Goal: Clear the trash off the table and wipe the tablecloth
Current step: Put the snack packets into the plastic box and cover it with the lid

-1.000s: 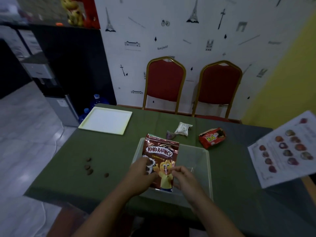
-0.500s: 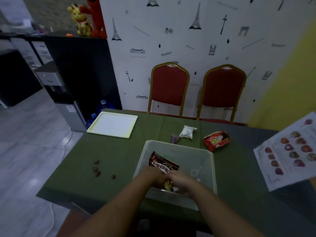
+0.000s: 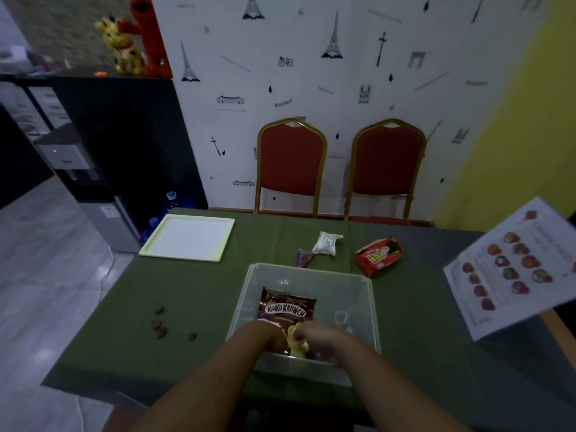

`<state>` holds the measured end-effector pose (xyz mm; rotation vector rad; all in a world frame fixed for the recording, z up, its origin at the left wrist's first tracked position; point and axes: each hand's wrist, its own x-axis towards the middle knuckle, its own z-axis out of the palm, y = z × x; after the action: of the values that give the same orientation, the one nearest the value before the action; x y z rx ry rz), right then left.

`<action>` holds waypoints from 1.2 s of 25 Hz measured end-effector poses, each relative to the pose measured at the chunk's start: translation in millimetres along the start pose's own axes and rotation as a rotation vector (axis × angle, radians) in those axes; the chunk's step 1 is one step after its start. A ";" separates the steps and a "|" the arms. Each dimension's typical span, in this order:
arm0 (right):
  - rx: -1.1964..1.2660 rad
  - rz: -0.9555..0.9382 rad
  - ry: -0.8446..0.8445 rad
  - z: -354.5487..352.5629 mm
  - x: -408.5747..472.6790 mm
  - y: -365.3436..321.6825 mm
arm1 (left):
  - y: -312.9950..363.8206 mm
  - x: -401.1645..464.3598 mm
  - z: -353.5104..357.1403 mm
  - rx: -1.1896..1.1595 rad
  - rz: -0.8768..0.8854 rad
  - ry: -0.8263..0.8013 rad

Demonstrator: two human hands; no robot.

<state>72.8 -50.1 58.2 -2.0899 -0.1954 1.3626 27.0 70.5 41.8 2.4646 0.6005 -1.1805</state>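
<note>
My left hand [image 3: 265,336] pinches the lower left edge of the brown Koko Krunch cereal packet [image 3: 286,310], which stands inside the clear plastic bin [image 3: 364,307]. My right hand [image 3: 318,338] grips its lower right corner.

Both hands [image 3: 293,339] hold the cereal packet [image 3: 286,310] inside the clear bin [image 3: 371,304] (near edge).

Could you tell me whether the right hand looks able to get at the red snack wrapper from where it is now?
Probably yes. The right hand is down in the clear bin on the cereal packet; the red snack wrapper lies on open cloth past the bin's far right corner, nothing over it.
</note>
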 end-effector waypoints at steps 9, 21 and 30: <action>0.152 -0.220 0.146 -24.0 -10.1 -5.9 | 1.7 -26.7 -52.9 -0.320 0.265 0.564; 0.699 -0.365 0.477 -121.3 25.5 -36.8 | 25.2 8.8 -130.6 -0.626 0.360 0.602; 0.671 -0.092 0.486 -161.3 122.3 -60.4 | 45.9 103.3 -160.7 -0.554 0.288 0.262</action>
<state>280.6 -16.2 41.6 -1.7287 0.3250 0.6889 213.1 130.5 61.1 2.1357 0.5293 -0.4963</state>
